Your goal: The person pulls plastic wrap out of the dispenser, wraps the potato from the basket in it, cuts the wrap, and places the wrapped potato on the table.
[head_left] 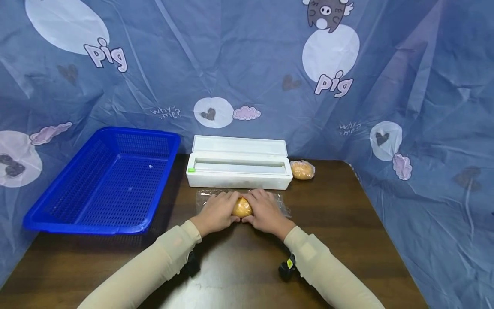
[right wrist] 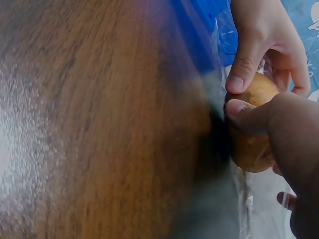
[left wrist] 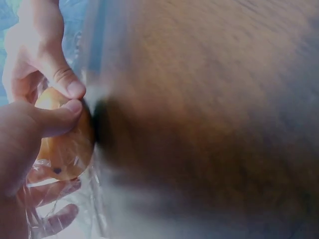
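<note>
A rounded yellow-orange piece of produce (head_left: 242,207), with a small dark spot near one end, sits between both hands on the table. My left hand (head_left: 219,211) grips one side, thumb across its near face and fingers behind. From the other side my right hand (head_left: 266,212) holds it the same way, and the two thumb tips nearly meet. Clear cling film (head_left: 283,206) lies under the hands and spreads out to both sides. In the left wrist view, film (left wrist: 70,167) clings around the produce and over the left fingers. The far side of the produce is hidden.
Just behind the hands stands a white cling film dispenser (head_left: 239,181), lid raised, with a green slider (head_left: 191,170). A film-wrapped yellow-orange piece (head_left: 302,170) lies at its right end. A blue plastic basket (head_left: 160,189) stands at the left. Patterned blue cloth (head_left: 247,77) hangs behind the table.
</note>
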